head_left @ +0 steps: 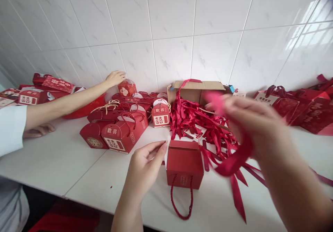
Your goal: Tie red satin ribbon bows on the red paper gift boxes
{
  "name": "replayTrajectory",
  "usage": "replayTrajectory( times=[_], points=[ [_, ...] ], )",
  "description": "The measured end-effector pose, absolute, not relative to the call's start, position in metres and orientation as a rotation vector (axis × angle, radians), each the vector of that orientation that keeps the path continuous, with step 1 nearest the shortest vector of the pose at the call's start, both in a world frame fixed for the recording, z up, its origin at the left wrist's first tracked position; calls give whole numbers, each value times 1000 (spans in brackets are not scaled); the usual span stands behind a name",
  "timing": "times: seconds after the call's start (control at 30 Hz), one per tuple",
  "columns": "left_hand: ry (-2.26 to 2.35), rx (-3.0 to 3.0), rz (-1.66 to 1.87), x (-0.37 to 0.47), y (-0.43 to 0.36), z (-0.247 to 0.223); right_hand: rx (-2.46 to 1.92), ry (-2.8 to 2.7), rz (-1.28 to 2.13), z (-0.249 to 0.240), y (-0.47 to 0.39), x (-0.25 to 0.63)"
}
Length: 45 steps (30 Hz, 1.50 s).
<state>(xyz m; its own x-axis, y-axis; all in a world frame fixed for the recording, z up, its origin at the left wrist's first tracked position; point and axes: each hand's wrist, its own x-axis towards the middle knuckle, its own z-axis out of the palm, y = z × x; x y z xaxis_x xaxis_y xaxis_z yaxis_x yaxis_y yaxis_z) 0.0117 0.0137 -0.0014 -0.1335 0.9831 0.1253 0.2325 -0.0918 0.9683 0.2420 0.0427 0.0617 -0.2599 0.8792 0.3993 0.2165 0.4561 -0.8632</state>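
White tiled wall [171, 10] backs a pale counter [52, 159] crowded with red packaging, where two people are at work. On the counter before the camera wearer, one plain red box [184, 161] stands between the wearer's hands, its single rope handle [191, 197] looped toward the near edge. The left hand [145, 168] has thumb and forefinger nearly closed, apparently pinching the box's upper left edge. The right hand [252, 121], blurred, is curled around one red ribbon [234, 164], raised to the right of the box; how tightly it grips cannot be told. The step in hand appears to be handling that ribbon beside the steadied box; the next move would call for a firm left pinch and a ribbon kept clear of the pile.

Behind the box lies one ribbon heap [189, 117], too tangled to count, spilling before one open cardboard carton [199, 85]. One small upright box [160, 116] stands just left of it. Two long boxes [125, 131] front a group at left whose full number is hidden; at least two boxes [278, 102] sit at far right. A co-worker's two hands are visible, one [116, 78] at a single flowered box [127, 88], the other [40, 130] resting on the counter.
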Motion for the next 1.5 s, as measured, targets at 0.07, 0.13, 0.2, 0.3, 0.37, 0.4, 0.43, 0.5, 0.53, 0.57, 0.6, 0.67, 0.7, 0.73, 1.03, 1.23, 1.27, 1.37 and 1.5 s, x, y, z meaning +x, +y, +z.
replayTrajectory(
  times=[0.07,0.13,0.2,0.3,0.37,0.4,0.43,0.5,0.53,0.57,0.6,0.67,0.7,0.73,1.03,1.23,1.27,1.37,1.5],
  points=[
    [1395,1383,1254,11,14,-3,-888,-1852,917,55,43,216],
    [1395,1397,1238,11,14,-3,-964,-1966,929,48,48,198],
    [1405,1403,1230,10,14,-3,-1086,-2026,914,41,54,190],
    [1397,1404,1216,10,14,-3,-1170,-2053,940,34,61,190],
    [1394,1405,1211,10,14,-4,-1171,-2071,969,32,62,191],
    [1396,1403,1214,11,14,-4,-1167,-2078,976,31,63,191],
    [1397,1401,1216,11,14,-4,-1164,-2084,977,31,63,191],
    [1396,1398,1221,13,14,-4,-1171,-2094,967,30,63,190],
    [1399,1400,1223,14,14,-3,-1180,-2102,952,30,63,189],
    [1403,1409,1224,15,14,-3,-1191,-2115,925,29,63,188],
    [1413,1423,1222,15,14,-2,-1201,-2132,887,28,63,187],
    [1448,1469,1219,16,14,-1,-1213,-2165,800,25,64,185],
    [1462,1495,1219,17,14,-1,-1213,-2179,765,24,64,184],
    [1467,1515,1222,17,14,-2,-1210,-2189,740,23,64,184],
    [1451,1596,1254,21,16,-7,-1207,-2222,735,21,64,184],
    [1490,1592,1378,26,18,-8,-1249,-2170,742,22,63,185],
    [1489,1593,1384,27,18,-8,-1252,-2167,749,23,63,186],
    [1478,1594,1366,28,18,-8,-1252,-2165,772,24,62,186],
    [1466,1554,1361,25,17,-9,-1236,-2157,755,24,62,186]
  ],
)
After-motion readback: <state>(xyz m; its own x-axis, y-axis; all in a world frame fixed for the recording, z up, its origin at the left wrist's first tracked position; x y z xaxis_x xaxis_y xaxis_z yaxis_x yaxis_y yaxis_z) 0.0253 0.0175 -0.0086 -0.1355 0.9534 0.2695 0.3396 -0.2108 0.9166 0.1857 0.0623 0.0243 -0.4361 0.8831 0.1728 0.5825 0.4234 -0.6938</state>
